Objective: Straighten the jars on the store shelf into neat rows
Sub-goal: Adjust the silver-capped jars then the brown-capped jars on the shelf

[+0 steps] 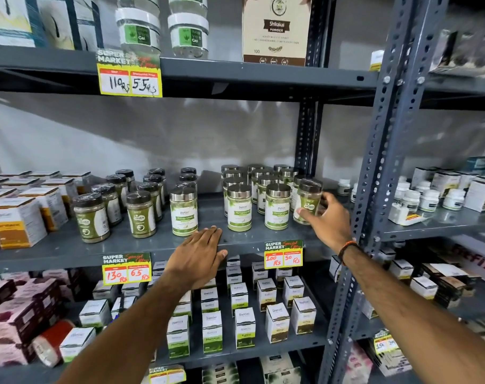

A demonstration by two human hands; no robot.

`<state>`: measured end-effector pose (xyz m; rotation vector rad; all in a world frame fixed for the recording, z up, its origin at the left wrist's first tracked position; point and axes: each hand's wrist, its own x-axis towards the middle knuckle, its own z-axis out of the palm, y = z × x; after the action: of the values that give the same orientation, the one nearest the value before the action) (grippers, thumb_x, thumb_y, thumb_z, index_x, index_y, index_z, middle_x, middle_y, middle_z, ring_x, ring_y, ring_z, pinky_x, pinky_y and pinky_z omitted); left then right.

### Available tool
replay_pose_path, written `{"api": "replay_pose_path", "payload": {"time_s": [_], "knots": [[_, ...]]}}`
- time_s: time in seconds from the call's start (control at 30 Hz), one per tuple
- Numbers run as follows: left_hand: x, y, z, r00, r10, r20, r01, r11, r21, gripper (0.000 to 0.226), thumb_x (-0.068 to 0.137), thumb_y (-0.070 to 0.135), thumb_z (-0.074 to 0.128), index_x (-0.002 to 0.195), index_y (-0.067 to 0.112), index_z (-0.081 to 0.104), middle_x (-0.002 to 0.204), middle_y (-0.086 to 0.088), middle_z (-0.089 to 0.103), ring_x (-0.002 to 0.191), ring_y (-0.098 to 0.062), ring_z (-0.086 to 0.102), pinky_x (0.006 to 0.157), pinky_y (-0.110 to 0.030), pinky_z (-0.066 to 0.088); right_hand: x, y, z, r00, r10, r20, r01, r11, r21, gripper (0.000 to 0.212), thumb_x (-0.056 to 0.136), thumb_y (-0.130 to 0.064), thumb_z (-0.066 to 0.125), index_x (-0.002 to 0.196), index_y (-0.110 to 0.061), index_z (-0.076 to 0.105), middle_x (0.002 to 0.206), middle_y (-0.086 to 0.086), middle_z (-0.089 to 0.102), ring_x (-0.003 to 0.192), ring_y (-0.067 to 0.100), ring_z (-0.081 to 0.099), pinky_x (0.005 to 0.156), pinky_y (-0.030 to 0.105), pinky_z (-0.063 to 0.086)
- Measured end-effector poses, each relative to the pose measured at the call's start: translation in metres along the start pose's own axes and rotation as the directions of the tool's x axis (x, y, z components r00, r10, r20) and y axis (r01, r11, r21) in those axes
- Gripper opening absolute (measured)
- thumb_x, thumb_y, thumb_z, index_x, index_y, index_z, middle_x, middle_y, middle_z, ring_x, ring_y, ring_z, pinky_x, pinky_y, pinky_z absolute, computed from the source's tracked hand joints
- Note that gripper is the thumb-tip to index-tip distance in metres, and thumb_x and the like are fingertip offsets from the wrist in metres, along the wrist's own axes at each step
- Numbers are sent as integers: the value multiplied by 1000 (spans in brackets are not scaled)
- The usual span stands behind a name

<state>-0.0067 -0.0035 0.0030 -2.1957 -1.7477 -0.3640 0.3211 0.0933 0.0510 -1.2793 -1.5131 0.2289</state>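
head view is showing the right hand (328, 217) with its fingers (305, 211) clamped on a dark-lidded jar (307, 202), tilting at the right end of the middle shelf (69, 250) beside the silver-lidded jars (276, 206), while the left hand (198, 257) is lying flat, fingers together, on the shelf edge. judging by this, one stray jar is being moved, and it likely needs carrying left to the dark-lidded rows (116, 206). grey metal racking is holding boxes below.

On the middle shelf (141, 246) we see boxes (17, 220) at far left, then rows of jars (141, 214), another group of jars (252, 195) further right (running front to back), with more boxes (241, 325) on the shelf below.
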Motion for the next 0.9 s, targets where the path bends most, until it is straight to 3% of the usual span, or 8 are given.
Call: {"api": "replay_pose_path", "payload": {"time_s": [0.13, 0.23, 0.33, 0.43, 0.57, 0.73, 0.9], "knots": [[-28, -12, -28, 1000, -9, -20, 8, 999, -51, 66, 105, 53, 25, 159, 15, 23, 166, -5, 30, 150, -24, 28, 114, -47, 38, -29, -47, 7, 998, -49, 40, 46, 996, 74, 77, 75, -47, 85, 139, -16, 55, 111, -3, 71, 97, 14, 69, 79, 29, 58], [-54, -37, -45, 998, -42, -44, 40, 999, -37, 66, 105, 53, 27, 159, 17, 23, 166, -4, 30, 150, -25, 30, 114, -48, 39, -49, -85, 25, 990, -116, 76, 109, 990, 92, 76, 74, -52, 84, 136, -17, 57, 108, -5, 70, 90, 7, 66, 69, 19, 52], [-86, -71, -58, 995, -73, -70, 71, 997, -32, 65, 104, 54, 26, 157, 17, 27, 163, -4, 35, 149, -25, 33, 111, -48, 42, -66, -119, 51, 980, -152, 131, 135, 983, 124, 75, 71, -56, 82, 132, -20, 59, 100, -9, 70, 86, 7, 65, 67, 21, 50], [-119, -108, -68, 988, -105, -110, 107, 994, 10, 67, 102, 54, 25, 153, 12, 38, 157, -9, 46, 144, -28, 41, 113, -45, 40, -82, -145, 80, 973, -168, 157, 137, 972, 190, 63, 68, -54, 84, 119, -25, 63, 92, -19, 69, 79, -7, 64, 60, 8, 43], [-149, -156, -70, 970, -217, -114, 221, 975, 23, 73, 101, 57, 20, 155, 11, 37, 158, -12, 45, 145, -30, 40, 118, -44, 34, -101, -164, 115, 965, -180, 189, 139, 967, 211, 47, 66, -59, 86, 99, -43, 57, 88, -24, 66, 77, -15, 61, 57, 4, 44], [-162, -207, -59, 944, -312, -105, 313, 950, -7, 70, 103, 60, 22, 155, 15, 33, 158, -11, 43, 145, -30, 39, 118, -46, 33, -117, -183, 163, 951, -191, 241, 131, 961, 244, 65, 62, -59, 89, 114, -32, 62, 91, -28, 65, 82, -17, 62, 63, 4, 46], [-154, -238, -49, 946, -314, -81, 313, 950, -21, 60, 103, 59, 22, 149, 22, 31, 156, -8, 45, 141, -26, 43, 114, -46, 38, -127, -195, 200, 932, -205, 299, 119, 952, 282, 53, 61, -61, 88, 101, -42, 58, 84, -41, 66, 81, -19, 62, 61, 3, 45]]}}
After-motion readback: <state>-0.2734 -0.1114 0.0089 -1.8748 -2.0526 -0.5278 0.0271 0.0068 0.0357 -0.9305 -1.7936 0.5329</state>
